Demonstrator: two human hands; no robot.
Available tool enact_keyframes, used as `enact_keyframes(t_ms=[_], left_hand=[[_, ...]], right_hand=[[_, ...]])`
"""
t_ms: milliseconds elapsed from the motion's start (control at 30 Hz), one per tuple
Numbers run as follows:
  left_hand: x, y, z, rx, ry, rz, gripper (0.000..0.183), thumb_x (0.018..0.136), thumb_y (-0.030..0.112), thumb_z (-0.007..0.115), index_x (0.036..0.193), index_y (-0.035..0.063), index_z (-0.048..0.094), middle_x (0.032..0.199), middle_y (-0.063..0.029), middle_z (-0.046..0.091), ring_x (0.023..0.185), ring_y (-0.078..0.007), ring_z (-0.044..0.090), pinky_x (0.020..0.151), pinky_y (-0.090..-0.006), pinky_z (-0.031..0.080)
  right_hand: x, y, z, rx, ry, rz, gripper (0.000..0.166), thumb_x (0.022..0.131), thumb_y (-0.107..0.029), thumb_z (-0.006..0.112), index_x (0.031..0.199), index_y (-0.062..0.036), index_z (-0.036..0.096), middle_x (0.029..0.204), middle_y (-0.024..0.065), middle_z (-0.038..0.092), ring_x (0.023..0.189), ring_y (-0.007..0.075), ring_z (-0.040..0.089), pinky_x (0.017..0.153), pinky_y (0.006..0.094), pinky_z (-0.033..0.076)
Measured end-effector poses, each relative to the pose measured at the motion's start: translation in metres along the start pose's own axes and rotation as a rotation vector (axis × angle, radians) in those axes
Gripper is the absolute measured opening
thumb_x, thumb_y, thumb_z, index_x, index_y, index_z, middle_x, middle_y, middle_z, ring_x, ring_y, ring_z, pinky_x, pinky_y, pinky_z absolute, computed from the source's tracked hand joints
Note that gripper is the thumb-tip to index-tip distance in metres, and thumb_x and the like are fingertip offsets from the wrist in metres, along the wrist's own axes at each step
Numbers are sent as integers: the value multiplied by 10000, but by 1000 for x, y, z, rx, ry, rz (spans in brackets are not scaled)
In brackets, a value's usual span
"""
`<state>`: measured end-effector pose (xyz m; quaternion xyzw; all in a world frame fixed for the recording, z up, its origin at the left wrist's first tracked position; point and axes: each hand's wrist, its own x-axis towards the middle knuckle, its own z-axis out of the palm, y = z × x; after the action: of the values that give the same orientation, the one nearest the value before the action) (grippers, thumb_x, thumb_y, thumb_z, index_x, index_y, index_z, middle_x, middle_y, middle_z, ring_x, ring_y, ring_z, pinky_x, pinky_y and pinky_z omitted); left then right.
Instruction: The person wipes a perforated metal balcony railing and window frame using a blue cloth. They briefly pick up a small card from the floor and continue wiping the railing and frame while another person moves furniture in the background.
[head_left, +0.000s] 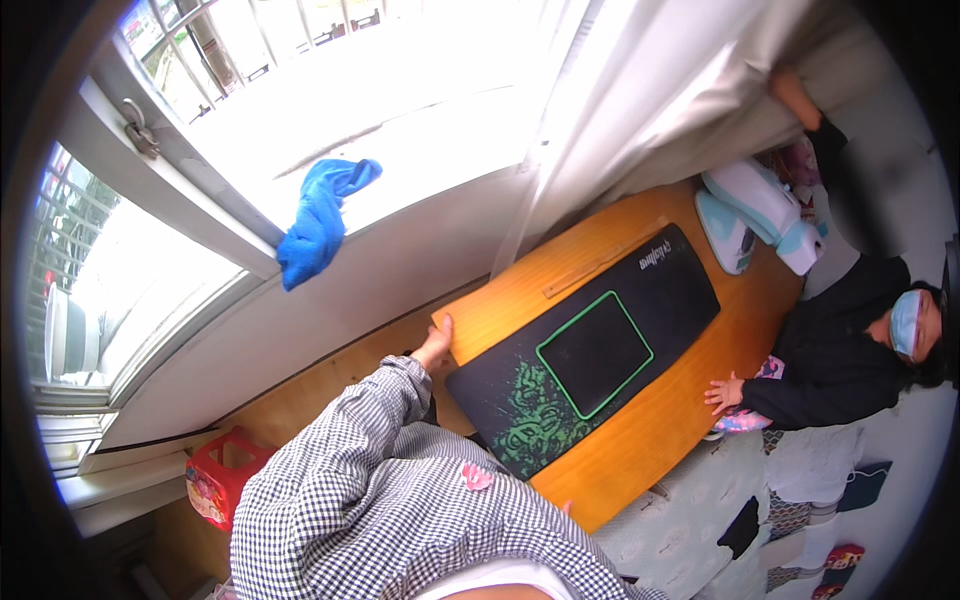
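Note:
My left hand (437, 343) grips the near-left corner of a wooden table (645, 450), thumb on top and the other fingers hidden beneath. Only a fingertip of my right hand (568, 508) shows at the table's near edge; the rest is hidden behind my checked sleeve. On the tabletop lies a long black desk mat (480, 397) with a green splatter print and a green-outlined rectangle (596, 354). Beside the mat runs a thin wooden strip (585, 271). A white and teal appliance (757, 214) stands at the far end.
Across the table, a masked person (840, 345) in black has one hand (724, 394) at the table edge and the other at the curtain (675, 97). A blue cloth (315, 225) hangs over the windowsill. A red plastic stool (225, 472) stands left; a bed (675, 517) lies right.

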<state>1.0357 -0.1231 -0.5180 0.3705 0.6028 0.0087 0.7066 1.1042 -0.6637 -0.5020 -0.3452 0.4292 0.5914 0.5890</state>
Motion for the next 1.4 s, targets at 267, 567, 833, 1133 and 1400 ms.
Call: enact_keyframes(t_ms=[267, 567, 833, 1133, 1400], left_hand=[[-136, 37, -80, 349, -247, 490, 620, 933, 316, 599, 1410, 13, 343, 1107, -157, 610, 1022, -211, 606, 878, -333, 491], [-255, 175, -181, 265, -246, 903, 282, 928, 66, 554, 1201, -1, 554, 1050, -88, 619, 999, -158, 612, 869, -266, 477], [-237, 204, -176, 581, 285, 1334, 497, 871, 73, 626, 1331, 14, 447, 1254, -135, 479, 1165, -257, 505, 958, -349, 423], [-206, 227, -171, 668, 553, 1341, 1043, 704, 247, 822, 1484, 20, 167, 1475, -246, 205, 1382, -413, 232, 1120, -490, 212], [-209, 260, -152, 107, 216, 1349, 1253, 700, 393, 830, 1510, 135, -91, 1541, -221, 108, 1407, -387, 206, 1099, -542, 227]], right_hand=[[-61, 1, 460, -1478, -240, -1263, 782, 805, -151, 748, 1458, -47, 331, 1436, 155, 435, 1320, 241, 428, 1027, 390, 407], [94, 88, 756, -2583, -909, -1414, 995, 577, -514, 837, 1433, -308, 374, 1480, 238, 254, 1326, 503, 245, 993, 660, 308], [138, 99, 742, -1872, -986, -1706, 269, 684, -180, 779, 923, -112, 675, 1078, 102, 596, 978, 303, 504, 878, 391, 435], [17, 62, 764, -964, -875, -1275, 180, 872, -94, 677, 1022, -21, 612, 1012, 108, 616, 969, 162, 596, 835, 275, 479], [-24, 66, 799, -781, -897, -1969, 185, 834, -31, 684, 1003, -27, 608, 1114, 154, 578, 1068, 290, 576, 915, 374, 450]])
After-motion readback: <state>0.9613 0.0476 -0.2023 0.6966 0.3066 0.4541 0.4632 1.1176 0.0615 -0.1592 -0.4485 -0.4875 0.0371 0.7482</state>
